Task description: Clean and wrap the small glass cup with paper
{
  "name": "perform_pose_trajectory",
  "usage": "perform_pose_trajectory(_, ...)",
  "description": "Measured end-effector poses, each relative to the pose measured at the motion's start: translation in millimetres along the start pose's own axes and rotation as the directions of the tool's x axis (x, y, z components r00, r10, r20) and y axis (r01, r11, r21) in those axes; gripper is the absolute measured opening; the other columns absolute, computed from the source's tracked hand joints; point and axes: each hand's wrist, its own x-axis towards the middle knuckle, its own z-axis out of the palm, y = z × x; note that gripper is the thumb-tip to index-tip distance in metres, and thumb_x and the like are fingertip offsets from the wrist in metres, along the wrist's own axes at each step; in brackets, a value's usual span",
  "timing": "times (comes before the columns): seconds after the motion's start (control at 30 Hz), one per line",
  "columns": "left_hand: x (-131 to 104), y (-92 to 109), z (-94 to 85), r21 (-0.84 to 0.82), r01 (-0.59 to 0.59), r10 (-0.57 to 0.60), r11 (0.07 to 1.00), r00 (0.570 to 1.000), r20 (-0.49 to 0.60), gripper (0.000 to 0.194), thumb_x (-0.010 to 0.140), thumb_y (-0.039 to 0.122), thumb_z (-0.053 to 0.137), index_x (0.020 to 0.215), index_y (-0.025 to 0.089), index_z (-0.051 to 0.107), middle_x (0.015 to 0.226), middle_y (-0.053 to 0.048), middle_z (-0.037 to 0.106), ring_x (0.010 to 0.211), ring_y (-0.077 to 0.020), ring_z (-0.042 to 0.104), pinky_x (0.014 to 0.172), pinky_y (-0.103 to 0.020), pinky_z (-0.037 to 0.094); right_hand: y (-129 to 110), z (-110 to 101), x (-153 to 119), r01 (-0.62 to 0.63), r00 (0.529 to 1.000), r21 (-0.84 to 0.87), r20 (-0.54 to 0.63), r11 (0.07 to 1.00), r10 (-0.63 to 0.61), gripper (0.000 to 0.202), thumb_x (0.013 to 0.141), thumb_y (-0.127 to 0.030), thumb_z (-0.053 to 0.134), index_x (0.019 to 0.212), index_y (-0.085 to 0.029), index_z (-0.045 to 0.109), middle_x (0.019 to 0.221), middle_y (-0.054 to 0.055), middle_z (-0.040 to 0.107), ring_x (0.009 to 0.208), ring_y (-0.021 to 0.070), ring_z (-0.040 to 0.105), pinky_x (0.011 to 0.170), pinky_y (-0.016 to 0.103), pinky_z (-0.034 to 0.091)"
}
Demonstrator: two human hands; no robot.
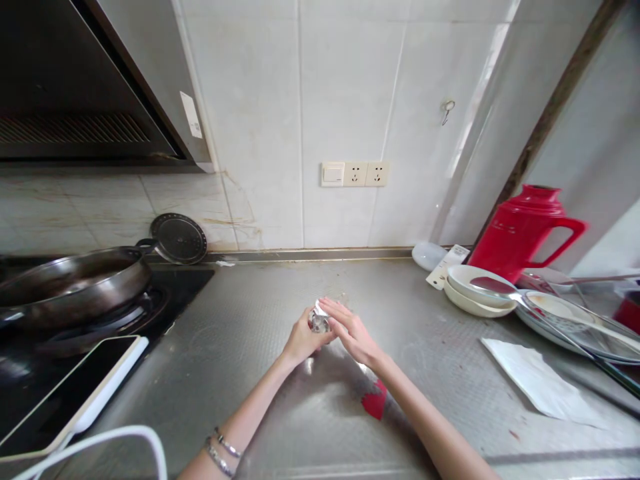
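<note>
Fingers of the left hand (300, 339) are curling around a small silvery thing (319, 324), gripping it above the middle of the metal surface (235, 380). Fingers of the right hand (359, 337) are stretching out side by side, their tips reaching over its whitish top and partly hiding it. On the left, a phone (75, 393) is lying near the stove's edge, with a white cable (110, 433) looping in front. A dark perforated disc (179, 239) is leaning against the wall. On the right, a white tissue (540, 380) is lying flat, nearer than the crowded dishes. A pan (107, 283) is sitting on the stove (193, 288), showing something brownish inside, too unclear to name. Two pale bowls (473, 301) are standing stacked, with a spoon (493, 287) resting across the top one. Behind them, a red jug (520, 237) is standing; its inside is staying hidden.
</note>
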Motion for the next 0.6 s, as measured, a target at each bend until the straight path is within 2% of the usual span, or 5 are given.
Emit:
perform_pose_trajectory(0.13,-2,8,-2.0,-0.033,0.069,-0.069,0.997,0.998,-0.006,0.065,0.06,0.04,0.077,0.115,0.016,0.053,0.082,-0.002,0.062,0.064,-0.0136,0.058,0.042,-0.017,0.045,4,-2,-1,-0.013,0.998,0.021,-0.066,1.0,0.014,0.042,0.097,-0.042,0.036,0.135,-0.029,0.048,0.139,0.006,0.051,0.131,0.0251,0.043,0.112,0.057,0.024)
perform_pose_trajectory(0.27,-1,9,-4.9,-0.063,0.034,-0.035,0.997,0.999,-0.007,0.063,0.061,0.041,0.075,0.115,0.016,0.054,0.083,-0.003,0.063,0.065,-0.0144,0.059,0.042,-0.019,0.046,-1,-4,-3,0.095,0.995,0.02,-0.013,0.995,-0.094,0.044,0.096,-0.044,0.037,0.137,-0.03,0.045,0.142,0.004,0.046,0.134,0.0256,0.039,0.113,0.057,0.021)
perform_pose_trajectory(0.33,-1,7,-4.9,-0.059,0.017,-0.017,0.998,1.0,0.001,0.062,0.062,0.04,0.075,0.115,0.016,0.054,0.082,-0.002,0.063,0.063,-0.0133,0.058,0.041,-0.018,0.045,-3,-3,-2,0.095,0.995,0.046,0.002,0.994,-0.095,0.045,0.096,-0.046,0.035,0.137,-0.03,0.046,0.143,0.004,0.045,0.136,0.025,0.036,0.114,0.054,0.021)
perform_pose_trajectory(0.47,-1,4,-3.8,-0.013,0.027,-0.026,1.0,0.999,0.025,0.059,0.062,0.04,0.076,0.112,0.016,0.055,0.079,-0.001,0.061,0.063,-0.0131,0.058,0.042,-0.018,0.045,1,1,0,-0.083,0.995,0.17,-0.048,0.982,0.093,0.047,0.094,-0.051,0.037,0.132,-0.028,0.052,0.141,0.005,0.049,0.134,0.0253,0.04,0.112,0.05,0.028)
perform_pose_trajectory(0.6,0,5,-4.6,-0.033,0.023,-0.022,0.999,0.999,0.035,0.057,0.061,0.038,0.077,0.11,0.017,0.055,0.078,-0.001,0.061,0.063,-0.0138,0.059,0.043,-0.019,0.046,13,8,3,-0.248,0.953,0.353,-0.078,0.902,0.292,0.049,0.091,-0.052,0.044,0.129,-0.023,0.056,0.133,0.008,0.057,0.128,0.028,0.047,0.109,0.051,0.032)
